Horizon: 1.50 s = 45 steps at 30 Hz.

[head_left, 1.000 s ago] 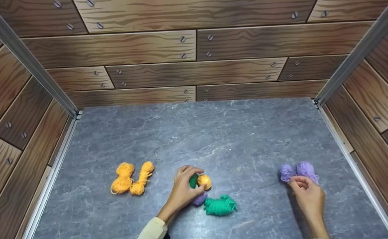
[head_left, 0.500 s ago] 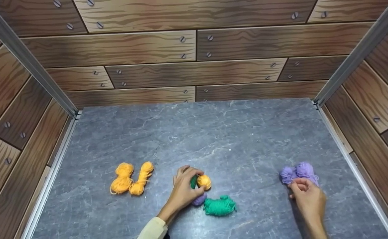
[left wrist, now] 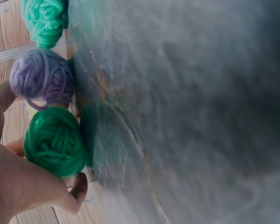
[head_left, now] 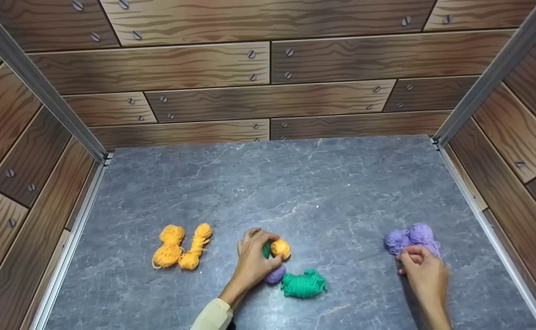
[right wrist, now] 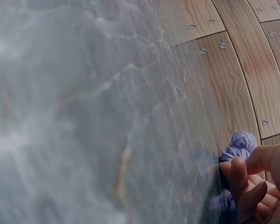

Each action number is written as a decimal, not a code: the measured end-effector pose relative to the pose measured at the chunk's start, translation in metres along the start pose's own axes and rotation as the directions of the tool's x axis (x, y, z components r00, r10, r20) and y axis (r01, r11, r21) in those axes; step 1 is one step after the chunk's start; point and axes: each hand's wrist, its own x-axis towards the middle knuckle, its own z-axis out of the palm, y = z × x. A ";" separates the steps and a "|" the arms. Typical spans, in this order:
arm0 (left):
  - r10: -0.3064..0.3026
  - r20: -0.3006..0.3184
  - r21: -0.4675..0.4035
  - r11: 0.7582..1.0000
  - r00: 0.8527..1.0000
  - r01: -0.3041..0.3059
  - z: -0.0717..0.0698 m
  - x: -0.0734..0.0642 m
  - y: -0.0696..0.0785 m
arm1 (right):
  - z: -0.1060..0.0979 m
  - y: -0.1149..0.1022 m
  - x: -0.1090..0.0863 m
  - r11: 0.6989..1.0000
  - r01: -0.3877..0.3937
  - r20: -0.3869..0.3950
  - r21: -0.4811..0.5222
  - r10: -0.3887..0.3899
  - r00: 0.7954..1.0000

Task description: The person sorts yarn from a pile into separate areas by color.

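In the head view my left hand [head_left: 251, 254] spans a small yellow yarn ball [head_left: 280, 249], thumb on its near side and index finger on its far side. A dark green yarn ball [left wrist: 55, 142] sits under the palm, largely hidden from above. Beside the thumb lies a purple yarn ball [head_left: 275, 274], and a bright green yarn skein [head_left: 303, 284] sits to its right. Far to the right, my right hand [head_left: 426, 272] has curled fingers, pinching at the near edge of a small purple yarn ball [head_left: 397, 241]. That ball rests against a larger purple yarn skein [head_left: 422, 236].
Two orange yarn skeins [head_left: 169, 245] lie together at the left of the grey marbled table [head_left: 295, 178]. Wood-patterned walls [head_left: 194, 68] enclose the back and sides, with metal rails [head_left: 483, 87] at the corners and table edges.
The small purple ball has turned and shifted slightly right and nearer, against the larger one. The left hand and the yellow ball have moved very slightly left. Other yarn is unmoved.
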 end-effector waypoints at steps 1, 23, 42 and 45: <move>-0.002 0.000 0.005 1.000 1.000 0.002 0.000 0.000 0.000 | 0.000 0.000 0.000 1.000 -0.002 -0.001 -0.006 0.002 1.000; -0.080 -0.063 -0.052 0.996 0.995 0.077 -0.002 0.002 0.000 | -0.001 0.001 -0.004 0.998 -0.003 -0.047 -0.063 0.000 0.999; -0.079 -0.217 -0.127 0.991 0.973 0.052 -0.009 0.002 0.001 | 0.006 0.000 -0.006 0.995 0.102 -0.167 0.024 -0.097 0.981; -0.095 -0.226 -0.159 0.985 0.970 0.059 -0.011 0.001 0.002 | 0.009 0.000 -0.007 0.989 0.139 -0.195 0.058 -0.125 0.973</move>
